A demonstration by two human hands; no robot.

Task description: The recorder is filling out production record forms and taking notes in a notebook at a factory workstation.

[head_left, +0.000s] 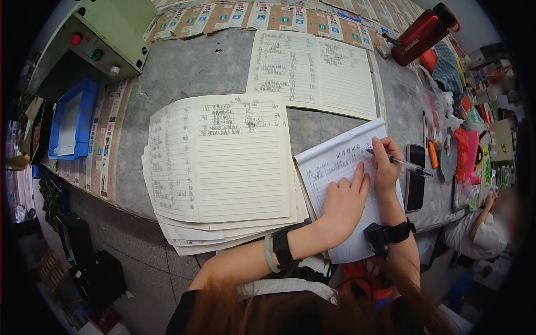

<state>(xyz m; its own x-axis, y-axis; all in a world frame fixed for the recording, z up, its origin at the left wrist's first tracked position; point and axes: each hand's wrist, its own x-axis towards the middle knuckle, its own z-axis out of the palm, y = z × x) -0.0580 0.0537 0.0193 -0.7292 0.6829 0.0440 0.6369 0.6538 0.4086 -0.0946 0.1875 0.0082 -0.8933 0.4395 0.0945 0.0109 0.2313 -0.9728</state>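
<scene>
Could smear ink [337, 166] on form [352, 245] by dragging splay-fingered left hand [345, 204] towards one o'clock, with right hand [387, 164] finger-clamped on pen [412, 166]

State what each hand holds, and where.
Right hand: a clear plastic pen, held near its writing tip. Left hand: nothing held; it rests on the white ruled paper form.

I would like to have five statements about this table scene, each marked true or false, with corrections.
1. The right hand holds a pen. True.
2. The left hand grips a phone. False: it rests on the paper form.
3. The blue tray is left of the nearer notebook. True.
4. The farther notebook is closed. False: it lies open.
5. The red bottle is at the picture's upper right. True.
</scene>
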